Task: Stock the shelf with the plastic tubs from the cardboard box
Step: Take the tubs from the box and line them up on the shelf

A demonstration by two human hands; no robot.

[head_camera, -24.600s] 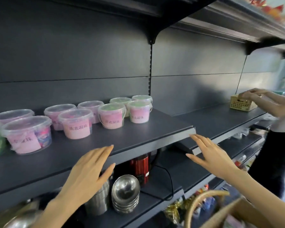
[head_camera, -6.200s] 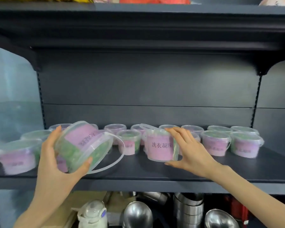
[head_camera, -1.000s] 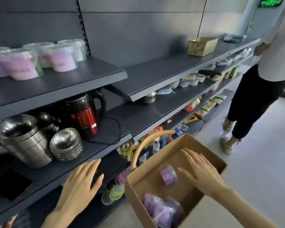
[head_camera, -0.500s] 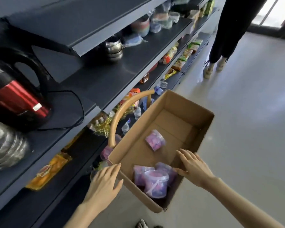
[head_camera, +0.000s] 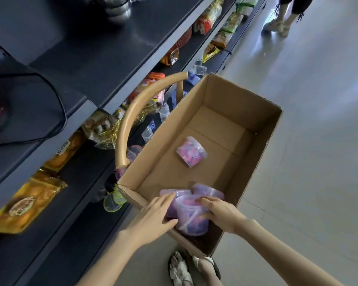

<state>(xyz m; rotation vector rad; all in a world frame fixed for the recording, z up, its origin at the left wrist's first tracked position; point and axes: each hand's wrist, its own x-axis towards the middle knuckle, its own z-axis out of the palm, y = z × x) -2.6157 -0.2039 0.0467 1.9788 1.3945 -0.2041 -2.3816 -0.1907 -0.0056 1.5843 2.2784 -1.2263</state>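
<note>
Box: the cardboard box (head_camera: 246, 112) is brown corrugated board, oblong and open-topped. It stands on the grey floor (head_camera: 318, 141), its long axis running away up-right.
Tubs: round translucent plastic with lilac-pink contents. The front tub (head_camera: 191, 220), left tub (head_camera: 174, 193) and back tub (head_camera: 208, 190) stand upright, touching, in the box's near corner. The lone tub (head_camera: 191, 151) lies tipped mid-box.
Left hand (head_camera: 153, 217): fingers straight and together, tips on the left tub.
Right hand (head_camera: 217, 211): fingers curled round the front tub.
Around: a tan curved basket handle (head_camera: 128, 118) arches beside the box. Glossy golden snack packets (head_camera: 27, 203) lie on the dark metal shelf (head_camera: 103, 58).
</note>
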